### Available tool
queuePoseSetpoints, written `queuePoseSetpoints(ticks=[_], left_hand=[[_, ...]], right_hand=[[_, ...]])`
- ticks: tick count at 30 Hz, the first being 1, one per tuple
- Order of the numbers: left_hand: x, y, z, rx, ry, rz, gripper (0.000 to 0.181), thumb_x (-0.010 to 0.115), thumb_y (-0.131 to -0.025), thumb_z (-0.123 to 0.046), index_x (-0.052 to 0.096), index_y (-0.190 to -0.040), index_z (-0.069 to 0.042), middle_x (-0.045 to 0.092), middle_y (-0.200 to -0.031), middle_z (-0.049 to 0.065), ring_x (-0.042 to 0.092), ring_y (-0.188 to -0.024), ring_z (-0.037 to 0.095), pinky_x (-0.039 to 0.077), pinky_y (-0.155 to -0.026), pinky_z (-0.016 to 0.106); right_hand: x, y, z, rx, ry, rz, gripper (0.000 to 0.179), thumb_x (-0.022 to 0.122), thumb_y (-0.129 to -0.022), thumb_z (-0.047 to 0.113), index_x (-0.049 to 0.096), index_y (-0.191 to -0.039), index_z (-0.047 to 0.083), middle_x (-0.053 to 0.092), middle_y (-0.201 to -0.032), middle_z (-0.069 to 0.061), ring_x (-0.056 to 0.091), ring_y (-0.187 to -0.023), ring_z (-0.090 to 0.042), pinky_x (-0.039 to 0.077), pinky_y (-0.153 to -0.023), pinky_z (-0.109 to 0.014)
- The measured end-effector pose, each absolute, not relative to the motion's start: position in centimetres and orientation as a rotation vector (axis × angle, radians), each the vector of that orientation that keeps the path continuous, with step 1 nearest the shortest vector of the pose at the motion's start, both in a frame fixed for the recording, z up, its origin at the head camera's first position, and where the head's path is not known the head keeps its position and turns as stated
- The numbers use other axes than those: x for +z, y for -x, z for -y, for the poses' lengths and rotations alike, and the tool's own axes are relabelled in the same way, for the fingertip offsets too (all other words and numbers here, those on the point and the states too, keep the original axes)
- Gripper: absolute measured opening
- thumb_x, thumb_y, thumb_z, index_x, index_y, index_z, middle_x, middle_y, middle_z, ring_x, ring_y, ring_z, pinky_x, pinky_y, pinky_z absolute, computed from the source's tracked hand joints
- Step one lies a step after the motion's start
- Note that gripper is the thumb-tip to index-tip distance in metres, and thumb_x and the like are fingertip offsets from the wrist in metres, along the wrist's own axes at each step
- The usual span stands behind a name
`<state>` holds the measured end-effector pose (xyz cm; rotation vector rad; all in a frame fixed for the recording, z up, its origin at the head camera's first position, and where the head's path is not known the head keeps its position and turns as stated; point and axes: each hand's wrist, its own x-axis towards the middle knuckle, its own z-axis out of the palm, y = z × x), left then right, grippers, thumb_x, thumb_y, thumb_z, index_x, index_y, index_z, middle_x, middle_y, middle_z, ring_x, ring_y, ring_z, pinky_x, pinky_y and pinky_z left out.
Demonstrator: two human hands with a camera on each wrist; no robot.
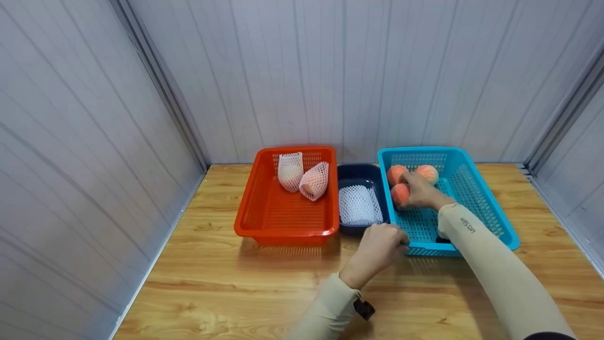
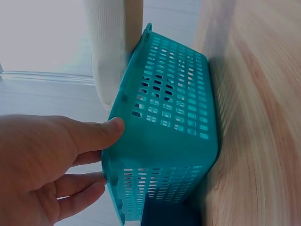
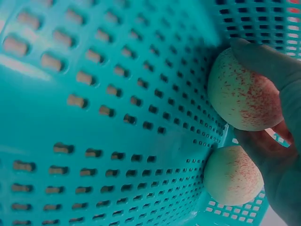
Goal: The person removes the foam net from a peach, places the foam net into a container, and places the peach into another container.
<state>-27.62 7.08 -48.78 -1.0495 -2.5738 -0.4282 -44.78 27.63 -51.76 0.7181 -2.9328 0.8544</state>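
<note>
My right hand [image 1: 422, 191] reaches into the blue basket [image 1: 488, 203] and holds a peach [image 3: 244, 92] between thumb and fingers, close to the basket's left wall. Two more peaches lie near it toward the back, one at the left [image 1: 397, 174] and one at the right [image 1: 427, 174]. In the right wrist view, another peach [image 3: 233, 175] sits just beside the held one. At the basket's front left corner, my left hand [image 1: 381, 245] grips the rim. The left wrist view shows its thumb [image 2: 110, 132] over the rim's outer side.
An orange-red basket [image 1: 288, 226] at left holds two fruits in foam nets, one white [image 1: 290, 174] and one pink [image 1: 314, 181]. Between the baskets stands a navy tray [image 1: 361, 170] with white foam nets [image 1: 357, 205]. Panel walls [image 1: 302, 80] enclose the wooden table [image 1: 212, 283].
</note>
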Motion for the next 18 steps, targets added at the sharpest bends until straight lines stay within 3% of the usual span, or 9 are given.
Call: queuePoseSetpoints(ticks=[11, 18], left_hand=[[-48.94, 27.71, -7.1, -0.471, 1.049, 2.58, 0.009, 0.078, -0.083, -0.025, 0.079, -0.092, -0.025, 0.069, -0.09, -0.014, 0.063, -0.083, 0.001, 0.05, -0.073, 0.016], [-49.05, 27.64, -6.87, -0.495, 1.045, 2.603, 0.009, 0.078, -0.084, -0.025, 0.079, -0.093, -0.026, 0.069, -0.09, -0.015, 0.062, -0.082, 0.0, 0.049, -0.073, 0.016]], right_hand=[[-51.82, 44.65, -28.08, 0.823, -0.724, 2.959, 0.075, 0.09, -0.066, 0.017, 0.046, -0.124, -0.002, 0.05, -0.119, -0.022, 0.052, -0.103, -0.036, 0.048, -0.084, -0.054], [-52.01, 44.43, -27.81, 0.847, -0.7, 2.98, 0.081, 0.092, -0.064, 0.021, 0.046, -0.128, 0.001, 0.05, -0.124, -0.019, 0.053, -0.105, -0.034, 0.048, -0.087, -0.054]])
